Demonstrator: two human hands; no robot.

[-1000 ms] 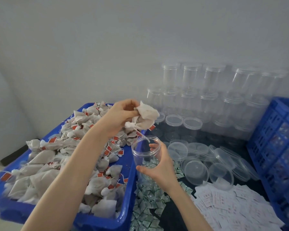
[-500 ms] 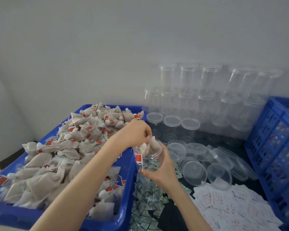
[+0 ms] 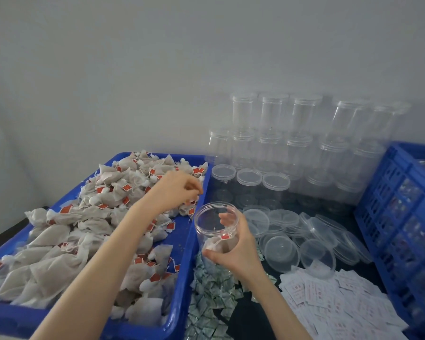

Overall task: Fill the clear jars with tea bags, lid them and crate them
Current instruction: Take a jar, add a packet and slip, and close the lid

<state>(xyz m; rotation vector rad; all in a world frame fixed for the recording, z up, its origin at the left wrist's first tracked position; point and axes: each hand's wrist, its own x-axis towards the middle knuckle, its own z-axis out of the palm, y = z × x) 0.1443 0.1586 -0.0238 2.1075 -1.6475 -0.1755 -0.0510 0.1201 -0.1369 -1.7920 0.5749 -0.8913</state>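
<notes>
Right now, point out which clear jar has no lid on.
The jar gripped by the right hand: its mouth is open, with tea bags inside; the stacked jars behind wear lids.

Clear plastic, soft mesh cloth and paper around blue plastic bins.

The jar (image 3: 216, 231) held by the right hand (image 3: 236, 251) is clear, glossy, smooth plastic, like the stacked jars (image 3: 302, 143) and loose lids (image 3: 282, 251). The tea bags (image 3: 88, 222) look like matt, wrinkled, pale mesh cloth with thin strings and red paper tags. The tub (image 3: 184, 278) is smooth, slightly shiny blue plastic; the crate (image 3: 402, 217) is blue plastic with a grid wall. The white slips (image 3: 334, 300) look like matt paper; the small sachets (image 3: 211, 298) are faintly shiny.
</notes>
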